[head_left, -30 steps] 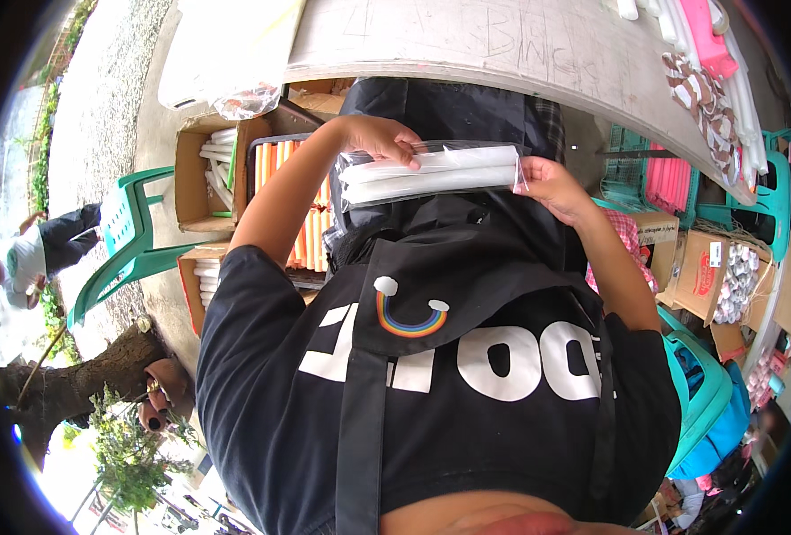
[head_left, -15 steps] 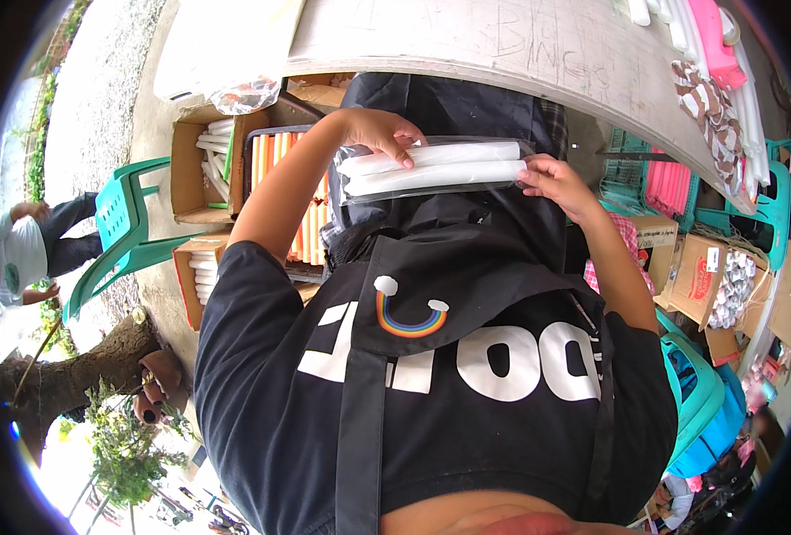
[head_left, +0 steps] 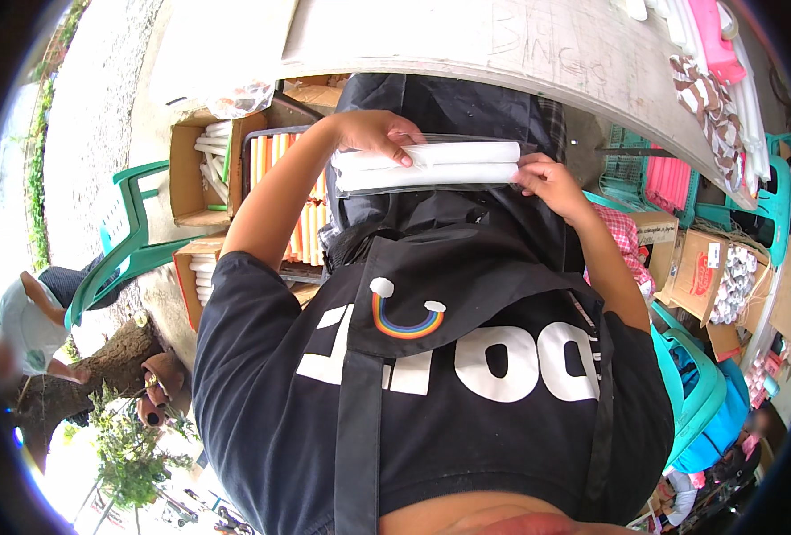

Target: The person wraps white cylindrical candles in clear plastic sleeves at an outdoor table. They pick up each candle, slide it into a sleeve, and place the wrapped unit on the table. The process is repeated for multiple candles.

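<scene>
Your left hand (head_left: 379, 136) is half closed over the upper left part of a clear plastic bag (head_left: 495, 186), its thumb bent onto the front and its fingers curled at the far edge. Your right hand (head_left: 552, 185) has its thumb and fingertips drawn together at the bag's right end, pinching there. Between your hands, two white candle-like sticks (head_left: 467, 153) lie side by side inside the bag, running from one hand toward the other. Nearer to you than both hands is your black apron (head_left: 502, 248) with a rainbow patch (head_left: 406, 319); beyond them is a grey tabletop (head_left: 395, 40). Left of your left forearm are orange sticks (head_left: 315, 236) and, farther out, an open cardboard box (head_left: 181, 169) of white and green sticks. Well right of your right hand, pink sticks (head_left: 669, 183) stand in a green plastic crate (head_left: 623, 178).
</scene>
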Motion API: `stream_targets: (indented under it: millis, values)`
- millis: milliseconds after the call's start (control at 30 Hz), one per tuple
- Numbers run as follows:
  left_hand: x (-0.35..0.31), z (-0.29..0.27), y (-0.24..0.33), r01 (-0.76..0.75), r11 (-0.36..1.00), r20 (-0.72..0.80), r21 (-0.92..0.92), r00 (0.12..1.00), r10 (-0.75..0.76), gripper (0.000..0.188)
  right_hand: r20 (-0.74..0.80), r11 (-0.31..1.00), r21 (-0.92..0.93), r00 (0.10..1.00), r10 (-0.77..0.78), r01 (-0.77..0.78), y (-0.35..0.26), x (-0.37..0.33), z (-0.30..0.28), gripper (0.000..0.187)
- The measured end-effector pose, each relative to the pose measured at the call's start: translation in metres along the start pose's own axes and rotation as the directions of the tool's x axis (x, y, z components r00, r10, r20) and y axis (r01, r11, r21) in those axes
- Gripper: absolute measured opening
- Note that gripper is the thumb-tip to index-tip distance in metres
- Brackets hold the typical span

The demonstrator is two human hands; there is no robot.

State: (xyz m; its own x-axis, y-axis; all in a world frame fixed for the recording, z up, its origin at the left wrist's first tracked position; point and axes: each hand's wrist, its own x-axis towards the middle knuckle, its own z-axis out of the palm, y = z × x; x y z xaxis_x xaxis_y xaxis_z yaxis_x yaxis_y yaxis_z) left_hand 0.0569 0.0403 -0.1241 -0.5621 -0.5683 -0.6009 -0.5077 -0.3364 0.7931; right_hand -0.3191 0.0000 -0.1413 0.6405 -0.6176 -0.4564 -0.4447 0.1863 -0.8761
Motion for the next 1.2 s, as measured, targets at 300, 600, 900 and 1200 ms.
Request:
stream_targets:
  millis: [300, 600, 900, 1200]
  values:
    - [-0.010, 0.015, 0.006, -0.008, 1.000, -0.077, 0.020, 0.997, 0.010, 0.066, -0.058, 0.873, 0.482, 0.997, -0.051, 0.072, -0.024, -0.001, -0.013, 0.062]
    - [-0.019, 0.022, 0.024, -0.010, 0.986, -0.197, 0.164, 0.980, 0.043, 0.050, -0.011, 0.970, 0.236, 0.998, -0.057, 0.057, -0.002, 0.024, 0.001, 0.026]
    - [-0.026, 0.037, 0.019, -0.040, 0.953, -0.455, 0.299, 0.872, 0.179, 0.023, -0.080, 0.907, 0.418, 0.997, -0.010, 0.043, -0.021, 0.011, 0.002, 0.015]
    - [-0.131, 0.030, 0.173, -0.135, 0.767, -0.616, 0.627, 0.517, 0.595, 0.021, -0.272, 0.828, -0.218, 0.783, -0.560, 0.517, -0.198, -0.052, -0.054, 0.015]
